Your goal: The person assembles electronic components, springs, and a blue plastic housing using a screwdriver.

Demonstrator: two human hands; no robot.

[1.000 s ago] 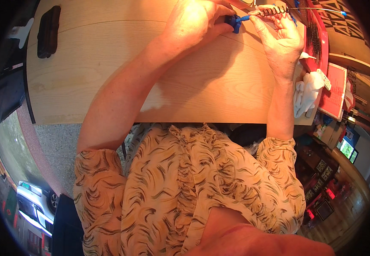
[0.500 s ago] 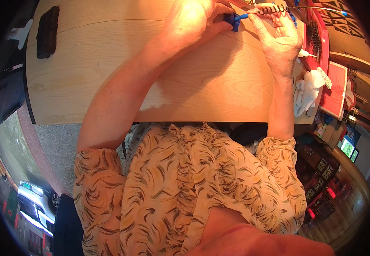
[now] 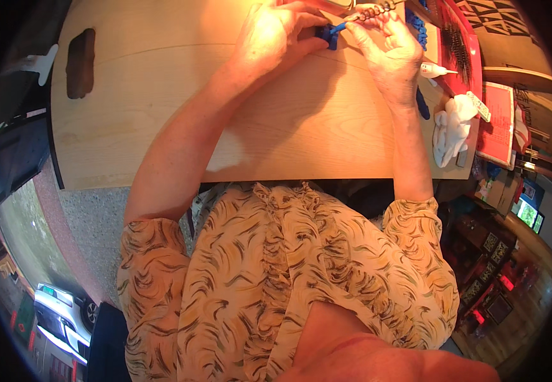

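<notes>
At the far side of the table, my left hand (image 3: 268, 38) pinches a small dark-blue piece (image 3: 332, 37) between thumb and fingers. A thin, bright-blue stem (image 3: 339, 27) runs from that piece toward my right hand (image 3: 393, 58). Thumb and fingers of the right hand are closed on a slim tool with a dark coiled grip (image 3: 375, 11), its near end meeting the blue stem. The exact joint between stem and tool is too small to make out. Frilly blue pieces (image 3: 417, 30) lie just beyond the right hand.
Right of my right forearm are a white bottle with a pointed nozzle (image 3: 436, 70), a dark-blue strip (image 3: 422, 104) and a crumpled white cloth (image 3: 454, 127). Farther right are a dark bristly bundle (image 3: 457, 51) and a red box (image 3: 497, 124). A dark oblong case (image 3: 80, 63) lies at the table's left.
Both hands have shifted slightly left in the picture with the blue piece and the coiled tool. The table's right side shows more, including the dark-blue strip. Both grips look the same.
</notes>
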